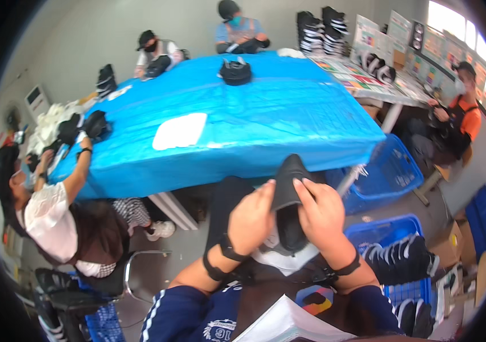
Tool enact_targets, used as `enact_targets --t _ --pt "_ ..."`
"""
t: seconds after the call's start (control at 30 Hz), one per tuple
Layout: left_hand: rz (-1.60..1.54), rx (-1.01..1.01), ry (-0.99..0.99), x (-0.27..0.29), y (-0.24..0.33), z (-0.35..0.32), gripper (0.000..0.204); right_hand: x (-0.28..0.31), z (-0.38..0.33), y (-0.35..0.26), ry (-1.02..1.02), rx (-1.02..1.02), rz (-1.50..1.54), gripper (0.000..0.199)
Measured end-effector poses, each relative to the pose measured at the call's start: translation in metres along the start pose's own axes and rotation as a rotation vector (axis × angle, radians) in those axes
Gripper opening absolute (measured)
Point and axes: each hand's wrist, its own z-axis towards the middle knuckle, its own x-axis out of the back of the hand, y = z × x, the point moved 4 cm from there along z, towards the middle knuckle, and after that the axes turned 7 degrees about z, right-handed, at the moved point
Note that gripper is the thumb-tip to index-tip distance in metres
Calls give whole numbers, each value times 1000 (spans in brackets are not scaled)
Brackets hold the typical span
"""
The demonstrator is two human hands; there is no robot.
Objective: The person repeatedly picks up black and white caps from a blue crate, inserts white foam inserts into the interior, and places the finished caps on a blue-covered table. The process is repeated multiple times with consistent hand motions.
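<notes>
In front of my body I hold a black cap-like piece [292, 176], its smooth curved part pointing away from me toward the table. My left hand [252, 219] grips its left edge, fingers closed. My right hand [321, 212] grips the right edge, with fingertips pressed near the top. Below the curved part a dark hollow shows, and white material [286, 261] lies under it near my lap. Exactly what kind of piece it is, I cannot tell. Dark bands circle both my wrists.
A blue-covered table [266, 114] stands ahead, bearing a white sheet [180, 131] and a black piece [235, 72]. Blue baskets [388, 176] stand at right, one holding nested black-and-white pieces [402, 259]. Co-workers sit left [49, 216], right [465, 114] and along the far side.
</notes>
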Motion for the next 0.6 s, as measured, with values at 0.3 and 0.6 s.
enact_targets --t 0.3,0.6 --pt "12 -253 140 2 28 19 40 -11 -3 0 52 -59 -4 27" --pt "-21 -69 71 -16 -1 0 45 -7 -28 19 10 -134 -9 44"
